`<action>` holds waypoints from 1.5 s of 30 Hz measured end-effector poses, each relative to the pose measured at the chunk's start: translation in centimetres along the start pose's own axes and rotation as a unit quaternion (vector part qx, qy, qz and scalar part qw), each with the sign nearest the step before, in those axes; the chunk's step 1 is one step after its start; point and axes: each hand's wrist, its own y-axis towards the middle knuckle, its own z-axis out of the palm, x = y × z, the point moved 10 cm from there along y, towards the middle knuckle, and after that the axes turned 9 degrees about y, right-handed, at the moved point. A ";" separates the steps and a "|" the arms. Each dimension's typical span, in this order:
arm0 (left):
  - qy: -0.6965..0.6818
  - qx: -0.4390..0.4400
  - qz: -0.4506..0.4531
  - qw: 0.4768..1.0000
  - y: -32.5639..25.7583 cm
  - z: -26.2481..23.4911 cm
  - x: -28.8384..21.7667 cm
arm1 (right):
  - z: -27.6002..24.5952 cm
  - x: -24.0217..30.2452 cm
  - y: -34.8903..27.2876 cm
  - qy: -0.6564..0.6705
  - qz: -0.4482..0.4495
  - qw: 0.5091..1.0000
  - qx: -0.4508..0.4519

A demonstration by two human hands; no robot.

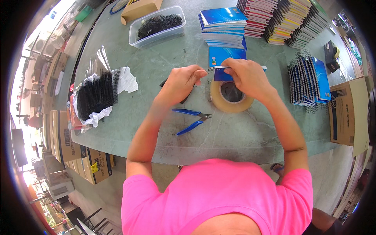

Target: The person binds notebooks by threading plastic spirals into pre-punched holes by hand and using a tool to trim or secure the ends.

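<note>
Grasps a blue notebook point(220, 74) firmly at its upper edge with the right hand point(246, 78). Shows deep blue on the near face, with a pale strip along the top running on past the hand to the right — partly covered by the fingers, so too hidden for a full view of the cover. Sits above centre over the green table point(254, 133), just beyond the roll of clear tape point(216, 100) and in front of the blue notebook stack point(224, 37). Holds the left hand point(182, 83) near the notebook's left end, with thumb and fingertips close together; cannot tell whether clenched on something or bare. Has a dark thing point(187, 96) partly hidden beneath that hand.

Has little room straight ahead: blocked by the stack, with red-edged notebooks point(256, 17) and yellow-edged notebooks point(286, 21) farther right. Tight on the near side too, with the tape just below and the blue-handled cutters point(201, 116) to its left. Offers bare tabletop leftward as far as the black coil pile point(96, 94) — and another strip from the cutters to the curved near edge. Opens again rightward, up to the coil-bound notebooks point(307, 80), near a carton point(342, 113) at the right edge.
</note>
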 end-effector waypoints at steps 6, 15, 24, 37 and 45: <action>-0.022 0.043 -0.051 0.998 0.3 0.1 0.1 | -1.8 1.8 -0.3 0.111 -0.095 0.972 -0.183; 0.053 -0.027 0.091 0.994 0.7 -1.1 -2.4 | -0.5 0.6 0.1 0.179 -0.005 0.976 -0.122; 0.148 0.099 -0.039 0.983 -0.4 0.8 9.6 | -2.5 0.4 0.0 0.112 0.034 0.989 -0.091; 0.182 -0.286 0.036 0.940 -0.9 -11.4 -6.5 | 0.9 -9.0 -3.0 0.524 0.188 0.829 -0.048; 0.184 -0.197 0.126 0.955 -0.5 -5.9 -7.8 | 1.1 -8.9 -3.2 0.540 0.186 0.816 -0.090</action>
